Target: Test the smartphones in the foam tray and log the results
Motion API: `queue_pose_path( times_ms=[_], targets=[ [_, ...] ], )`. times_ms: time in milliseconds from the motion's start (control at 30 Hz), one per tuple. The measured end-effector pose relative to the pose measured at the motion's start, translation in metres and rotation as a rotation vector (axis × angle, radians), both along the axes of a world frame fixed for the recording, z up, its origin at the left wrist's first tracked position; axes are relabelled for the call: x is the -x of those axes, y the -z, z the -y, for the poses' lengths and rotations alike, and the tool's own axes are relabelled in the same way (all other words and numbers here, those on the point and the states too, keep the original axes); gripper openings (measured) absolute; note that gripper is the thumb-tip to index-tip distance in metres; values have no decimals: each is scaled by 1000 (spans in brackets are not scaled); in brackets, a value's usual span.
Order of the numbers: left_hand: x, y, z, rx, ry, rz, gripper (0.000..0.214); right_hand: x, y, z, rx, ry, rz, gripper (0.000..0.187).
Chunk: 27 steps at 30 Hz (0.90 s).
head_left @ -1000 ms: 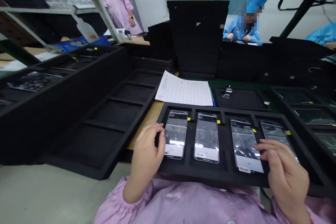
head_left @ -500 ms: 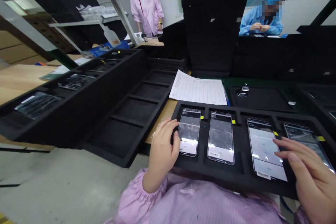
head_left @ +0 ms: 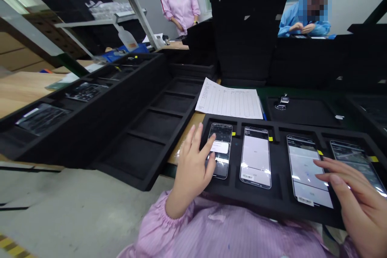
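Note:
Several smartphones lie face up in the compartments of a black foam tray (head_left: 279, 193). My left hand (head_left: 193, 161) is open over the leftmost phone (head_left: 222, 159), its index fingertip at a white pop-up box on the dark screen. Right of it, the second phone (head_left: 255, 157) shows a mostly white screen and has a small barcode label near its bottom. My right hand (head_left: 355, 193), open with fingers stretched out, hovers at or touches the right edge of the third phone (head_left: 308, 171), also white-screened. That hand partly covers the fourth phone (head_left: 352, 155), whose screen is dark.
A printed sheet (head_left: 229, 98) lies behind the tray, beside a black clipboard (head_left: 302, 111). Leftward stand a vacant black tray (head_left: 136, 157) and a tall tray stack (head_left: 99, 117) holding flat items. More black trays (head_left: 244, 32) rise behind. Two people are across the bench.
My left hand has spread its fingers and moved its index onto the leftmost phone, where a pop-up now shows. The second phone's screen turned from grey to white. My right hand stays nearly still.

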<state>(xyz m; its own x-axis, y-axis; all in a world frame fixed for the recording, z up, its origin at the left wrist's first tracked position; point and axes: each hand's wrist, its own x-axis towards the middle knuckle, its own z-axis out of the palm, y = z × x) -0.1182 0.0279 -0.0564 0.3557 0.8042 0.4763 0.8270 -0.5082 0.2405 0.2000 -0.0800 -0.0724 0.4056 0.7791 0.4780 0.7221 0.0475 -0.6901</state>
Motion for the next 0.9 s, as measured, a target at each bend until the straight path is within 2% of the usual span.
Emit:
queue_pose_path(
  times_ms=[100,233,433,800,900],
  targets=[
    [-3,2,-3,90,-19,-81,51,-3,1,1,42,-46,-71,21],
    [-3,6,-7,179,-23,-127,46,-5,0,2,62,-54,-62,24],
    [-1,12,-8,129,-48,-73,64,-2,-4,1,69,-69,-55,26],
    [1,13,-10,202,-95,10,57,0,-5,-1,44,-114,-84,27],
    [2,13,-11,157,-71,22,55,1,-4,-3,10,-93,13,26]
  ],
)
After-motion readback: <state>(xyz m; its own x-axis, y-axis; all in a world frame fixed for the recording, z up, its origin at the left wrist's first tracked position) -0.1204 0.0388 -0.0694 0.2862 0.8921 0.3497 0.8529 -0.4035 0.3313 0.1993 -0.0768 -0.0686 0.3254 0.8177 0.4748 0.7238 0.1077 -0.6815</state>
